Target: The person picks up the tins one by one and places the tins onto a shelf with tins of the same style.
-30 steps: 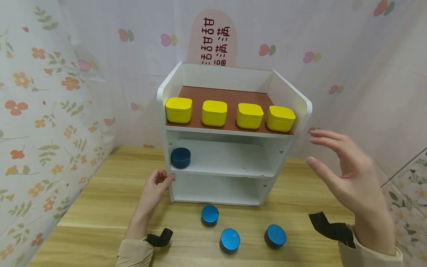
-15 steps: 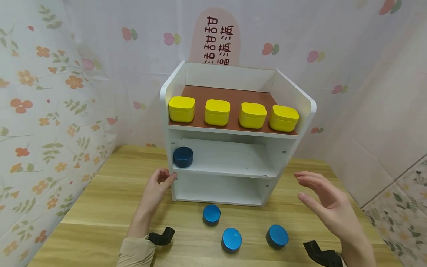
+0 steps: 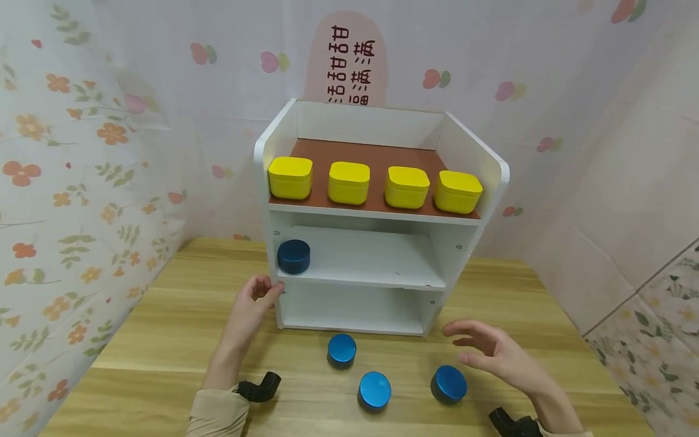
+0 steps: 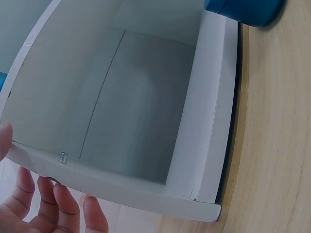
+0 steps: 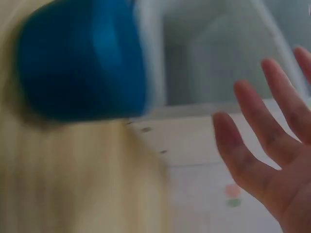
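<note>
My left hand grips the left side panel of a small white shelf unit, thumb at the front edge and fingers along the outside. My right hand hovers over the table with fingers loosely bent, holding nothing. It is just right of a round blue tin, apart from it; that tin looms large and blurred in the right wrist view. Two more blue tins, one in the middle and one nearer the shelf, stand on the table. Another dark blue tin sits at the left end of the middle shelf.
Several yellow square boxes line the front of the brown top shelf. The lower compartment holds nothing visible. A wood-grain table carries the unit, with a patterned cloth hanging behind and beside it.
My right hand has come down and leftward from beside the shelf's upper right to near the right blue tin. The left hand keeps its grip; the tins and boxes stay put.
</note>
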`<state>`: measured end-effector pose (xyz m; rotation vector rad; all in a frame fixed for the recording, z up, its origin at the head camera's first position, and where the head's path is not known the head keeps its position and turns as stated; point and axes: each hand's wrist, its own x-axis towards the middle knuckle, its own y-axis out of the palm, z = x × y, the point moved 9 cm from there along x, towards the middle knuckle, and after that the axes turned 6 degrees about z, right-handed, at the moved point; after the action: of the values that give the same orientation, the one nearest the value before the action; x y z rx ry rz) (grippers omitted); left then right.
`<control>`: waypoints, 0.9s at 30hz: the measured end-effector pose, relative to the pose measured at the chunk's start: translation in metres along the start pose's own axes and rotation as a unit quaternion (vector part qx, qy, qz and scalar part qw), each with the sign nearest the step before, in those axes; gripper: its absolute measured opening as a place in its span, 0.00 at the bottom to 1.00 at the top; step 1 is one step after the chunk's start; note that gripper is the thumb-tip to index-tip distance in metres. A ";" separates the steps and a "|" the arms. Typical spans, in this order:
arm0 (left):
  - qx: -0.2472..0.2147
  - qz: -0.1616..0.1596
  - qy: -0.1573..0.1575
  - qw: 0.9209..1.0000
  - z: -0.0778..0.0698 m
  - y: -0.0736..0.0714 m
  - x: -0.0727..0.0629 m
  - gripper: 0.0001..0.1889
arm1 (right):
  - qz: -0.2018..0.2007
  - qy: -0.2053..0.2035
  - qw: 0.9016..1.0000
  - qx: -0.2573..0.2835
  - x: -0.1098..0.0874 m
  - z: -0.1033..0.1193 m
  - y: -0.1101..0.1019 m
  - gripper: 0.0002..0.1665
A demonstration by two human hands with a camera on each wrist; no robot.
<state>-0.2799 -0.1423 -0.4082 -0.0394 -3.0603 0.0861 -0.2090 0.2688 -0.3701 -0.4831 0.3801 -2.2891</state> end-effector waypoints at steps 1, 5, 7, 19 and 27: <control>0.001 0.002 0.000 1.000 0.000 0.000 0.000 0.18 | 0.016 0.014 1.000 0.011 -0.001 -0.008 0.003 0.26; 0.001 0.006 0.001 1.000 0.000 0.002 0.000 0.18 | 0.079 0.047 0.996 0.022 -0.006 -0.027 0.015 0.28; 0.000 0.007 0.001 1.000 0.001 0.001 0.000 0.19 | 0.106 0.051 0.993 0.019 -0.008 -0.032 0.021 0.30; -0.003 0.006 0.002 1.000 0.002 -0.002 0.001 0.20 | 0.175 0.169 0.970 -0.023 -0.023 -0.075 0.030 0.41; 0.001 0.004 0.004 1.000 0.002 -0.002 0.002 0.20 | 0.187 0.107 0.975 -0.049 -0.019 -0.065 0.035 0.38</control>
<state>-0.2820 -0.1440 -0.4101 -0.0517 -3.0525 0.0905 -0.2044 0.2677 -0.4460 -0.1915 0.6372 -1.9634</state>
